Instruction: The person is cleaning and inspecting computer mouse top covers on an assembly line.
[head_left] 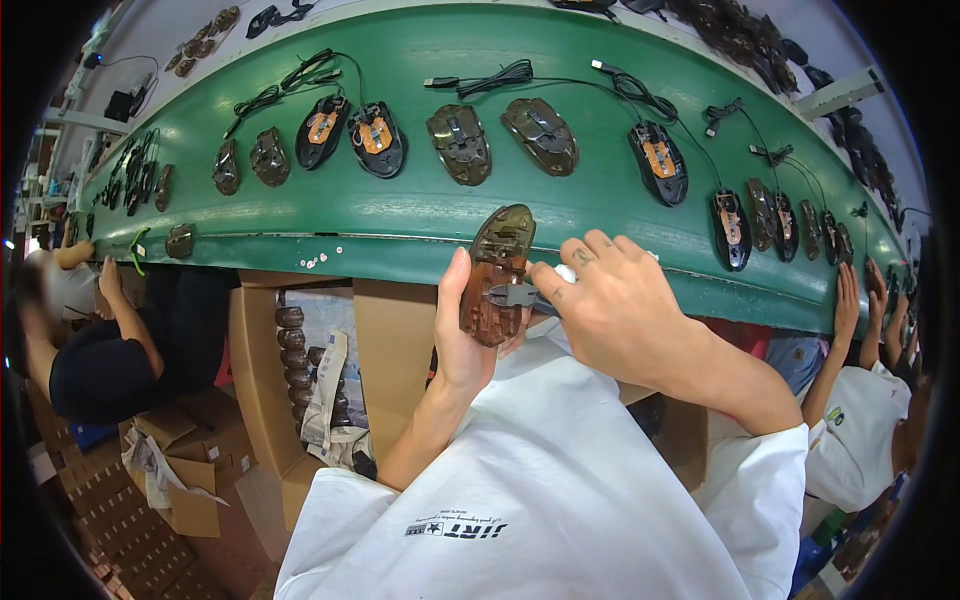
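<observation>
The brown mouse shell [497, 262] is gripped along its left edge by the left hand [462, 345]; cutters [513, 295], clasped in the right hand [622, 305], are positioned across its lower half.

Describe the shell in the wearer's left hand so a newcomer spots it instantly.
Find the long green work surface, then the middle of its near edge, above the white shirt. There the left hand grips a translucent brown mouse shell. Unlike the loose shells lying beyond it, this one is held upright, with a grey-tipped tool across it.
</observation>
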